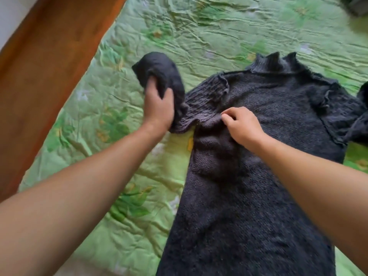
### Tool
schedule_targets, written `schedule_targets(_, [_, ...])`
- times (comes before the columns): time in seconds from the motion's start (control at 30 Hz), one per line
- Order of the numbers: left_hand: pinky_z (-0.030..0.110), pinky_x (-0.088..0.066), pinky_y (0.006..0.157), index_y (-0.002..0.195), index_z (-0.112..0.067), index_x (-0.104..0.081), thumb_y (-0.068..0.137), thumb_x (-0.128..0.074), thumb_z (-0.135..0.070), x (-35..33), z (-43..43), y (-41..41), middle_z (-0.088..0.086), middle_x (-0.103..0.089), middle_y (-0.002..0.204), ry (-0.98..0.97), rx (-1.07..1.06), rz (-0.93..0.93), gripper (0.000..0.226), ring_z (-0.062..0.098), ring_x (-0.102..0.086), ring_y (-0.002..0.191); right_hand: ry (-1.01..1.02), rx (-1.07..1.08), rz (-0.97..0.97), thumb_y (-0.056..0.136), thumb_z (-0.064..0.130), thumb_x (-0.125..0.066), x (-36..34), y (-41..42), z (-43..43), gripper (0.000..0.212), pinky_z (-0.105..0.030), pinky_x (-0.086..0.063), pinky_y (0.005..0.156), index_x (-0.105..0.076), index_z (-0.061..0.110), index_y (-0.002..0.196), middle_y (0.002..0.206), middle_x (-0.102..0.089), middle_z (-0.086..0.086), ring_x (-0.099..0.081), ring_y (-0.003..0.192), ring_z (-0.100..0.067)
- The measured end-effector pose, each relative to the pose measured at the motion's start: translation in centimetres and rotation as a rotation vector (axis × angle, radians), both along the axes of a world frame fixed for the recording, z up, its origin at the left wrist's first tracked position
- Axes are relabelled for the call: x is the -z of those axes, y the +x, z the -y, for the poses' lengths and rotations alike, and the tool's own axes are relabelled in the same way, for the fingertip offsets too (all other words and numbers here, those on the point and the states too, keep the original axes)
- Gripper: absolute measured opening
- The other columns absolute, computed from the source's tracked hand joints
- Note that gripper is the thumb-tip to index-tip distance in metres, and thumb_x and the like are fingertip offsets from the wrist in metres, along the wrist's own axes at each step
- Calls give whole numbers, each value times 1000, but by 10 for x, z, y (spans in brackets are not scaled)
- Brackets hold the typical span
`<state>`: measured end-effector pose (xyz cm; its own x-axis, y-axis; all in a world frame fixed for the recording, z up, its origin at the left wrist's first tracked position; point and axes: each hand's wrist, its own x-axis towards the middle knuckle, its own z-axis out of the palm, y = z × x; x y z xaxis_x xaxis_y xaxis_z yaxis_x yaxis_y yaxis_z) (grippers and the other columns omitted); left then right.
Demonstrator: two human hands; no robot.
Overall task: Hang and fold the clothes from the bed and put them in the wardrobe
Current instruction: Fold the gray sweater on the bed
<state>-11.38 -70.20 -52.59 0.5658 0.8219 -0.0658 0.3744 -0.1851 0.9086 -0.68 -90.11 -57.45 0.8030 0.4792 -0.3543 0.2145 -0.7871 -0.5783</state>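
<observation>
One dark sweater (258,156) at five o'clock, one grey garment (356,5) at one o'clock, one green bedspread (199,26), two hands: left hand (159,108), right hand (245,126).

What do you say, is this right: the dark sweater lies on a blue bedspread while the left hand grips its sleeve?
No: the head view shows a green bedspread, not blue. The dark sweater lies on it while the left hand grips its sleeve.

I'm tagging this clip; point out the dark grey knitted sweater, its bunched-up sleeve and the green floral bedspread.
dark grey knitted sweater (288,108): head view, chest panel.
bunched-up sleeve (159,64): head view, raised cuff end.
green floral bedspread (199,26): head view, bare wrinkled patch.
</observation>
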Motion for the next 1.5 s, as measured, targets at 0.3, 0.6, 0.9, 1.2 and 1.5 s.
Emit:
schedule_targets(0.3, [44,-34,110,109,-33,-73,86,-65,-19,24,133,-131,6,-55,137,700,923,-38,28,25,-49,132,565,475,-1446,85,71,-54,-38,-81,117,80,-55,-58,86,-62,10,136,124,-68,-17,-68,104,-35])
schedule_targets(0.6, [34,-58,76,132,-21,-46,97,-64,-21,22,205,-176,7,-71,115,-1052,169,-335,39,17,-71,91,495,619,-1133,84,-15,-57,-26,-239,166,41,-50,-55,94,-67,2,120,111,-73,-23,-72,100,-37])
schedule_targets(0.9, [23,-55,60,115,-10,-58,93,-65,-5,22,204,-205,-1,-58,82,-713,385,-506,24,6,-60,71,179,444,-1155,88,6,-69,-17,-294,188,29,-48,-59,79,-69,22,112,109,-76,-6,-72,99,-30])
schedule_targets(1.2, [49,-59,82,109,-22,-55,89,-64,-28,36,175,-171,1,-65,84,-370,368,-548,23,22,-72,77,-369,7,-781,96,41,-63,-24,-230,181,38,-38,-60,51,-62,3,98,85,-74,-16,-70,58,-28])
schedule_targets(1.5, [38,-57,78,136,-28,-47,95,-59,-18,40,118,-26,5,-60,88,-500,178,-280,44,20,-59,76,-1,170,-76,97,28,-59,-7,-22,73,36,-31,-40,78,-52,22,131,118,-55,-9,-57,97,-28])
